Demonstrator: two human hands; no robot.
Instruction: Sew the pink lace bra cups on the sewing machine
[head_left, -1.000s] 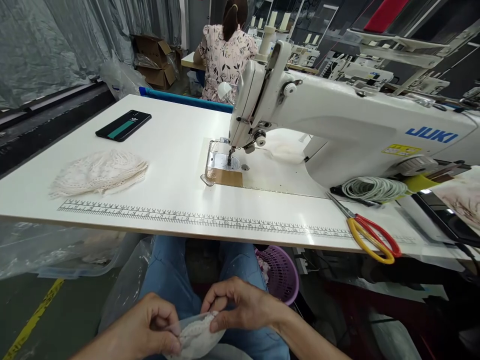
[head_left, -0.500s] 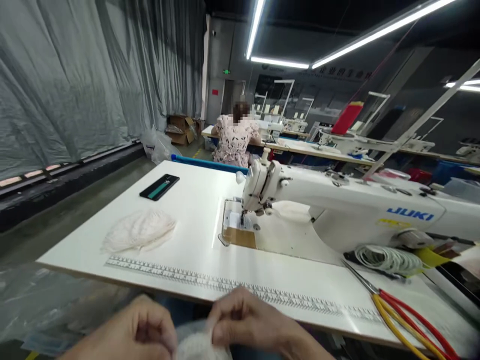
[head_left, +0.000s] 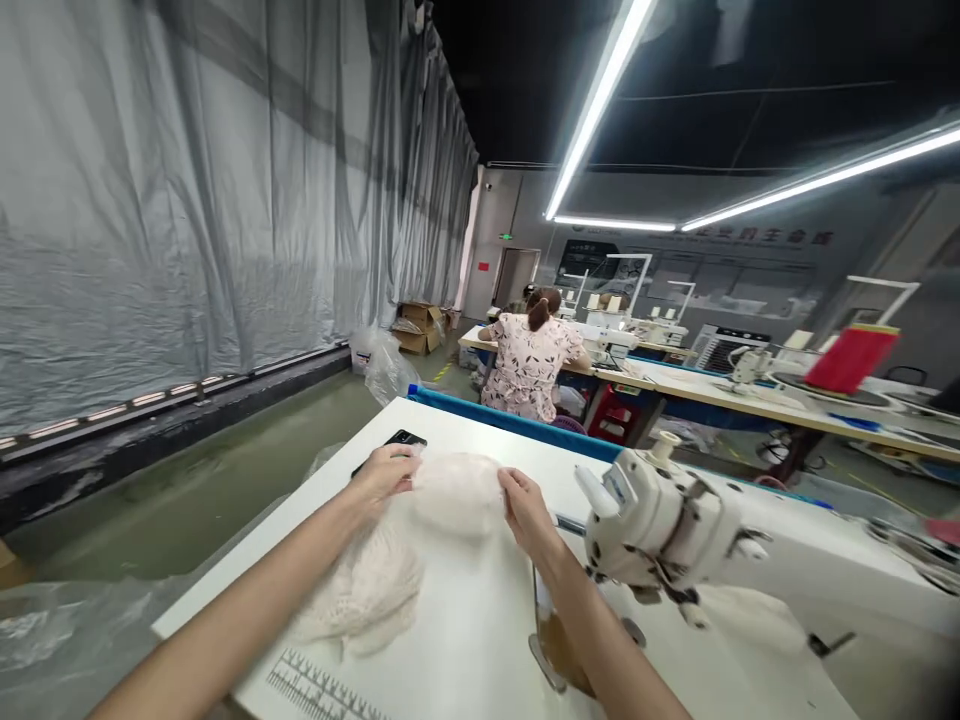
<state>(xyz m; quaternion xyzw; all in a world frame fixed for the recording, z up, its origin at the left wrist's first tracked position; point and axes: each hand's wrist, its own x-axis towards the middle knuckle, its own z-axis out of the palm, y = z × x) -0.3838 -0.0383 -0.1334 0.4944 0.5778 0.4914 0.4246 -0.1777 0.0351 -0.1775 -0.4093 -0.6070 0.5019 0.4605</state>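
Note:
My left hand [head_left: 388, 472] and my right hand [head_left: 526, 505] stretch out over the white table [head_left: 480, 640]. Between them they hold a cream cup-shaped fabric piece [head_left: 459, 495] by its two side edges, with the fingers of each hand closed on it. Whether its underside touches the table I cannot tell. Another cream fabric piece [head_left: 371, 590], gathered and lace-like, lies nearer me, below my left forearm. A dark phone [head_left: 406, 437] shows partly behind my left hand.
To the right stands a white sewing machine [head_left: 675, 530], its needle area partly covered by my right forearm. A printed ruler strip [head_left: 319, 690] lies along the near edge. Beyond the blue bar [head_left: 517, 425] at the table's far side, a person [head_left: 534, 355] sits at another table.
Both hands have moved from below the table's near edge forward over the table, carrying the cup-shaped fabric piece to the far side of the lying one. The view has tilted up and turned left.

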